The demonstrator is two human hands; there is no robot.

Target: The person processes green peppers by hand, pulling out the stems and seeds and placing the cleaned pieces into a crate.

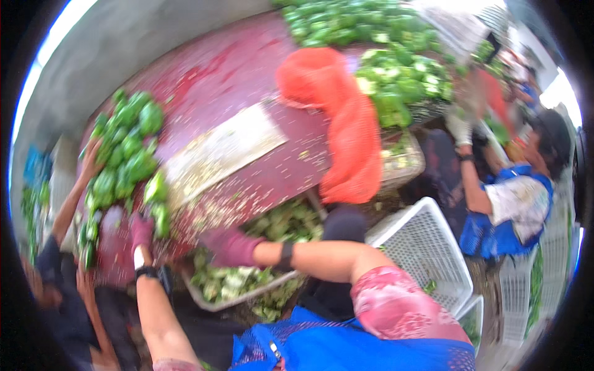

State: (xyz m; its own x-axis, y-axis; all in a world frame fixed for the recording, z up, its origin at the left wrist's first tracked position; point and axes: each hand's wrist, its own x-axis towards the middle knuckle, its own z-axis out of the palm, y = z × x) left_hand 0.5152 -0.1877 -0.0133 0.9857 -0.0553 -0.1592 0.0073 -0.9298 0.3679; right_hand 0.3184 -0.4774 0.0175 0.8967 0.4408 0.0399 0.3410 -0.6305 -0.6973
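Observation:
My left hand (141,229), in a dark pink glove, is at the table's near left edge, beside a cut green pepper (160,218). Just beyond it lies a heap of whole green bell peppers (132,143). Blur hides whether its fingers touch one. My right hand (234,246), gloved alike, hovers over a tray (222,303) of green pepper trimmings (232,283); its fingers are smeared by motion, and I cannot make out anything in them. Ahead, a pale cutting board (227,153) strewn with seeds rests on the dull red table (204,106).
An orange-red mesh sack (352,139) drapes over the table's near edge. Behind it are cut peppers (403,83) and a large pile of peppers (352,21). A white plastic crate (422,250) stands at right. Co-workers sit right (506,204) and left; the left one's hand (93,157) touches the peppers.

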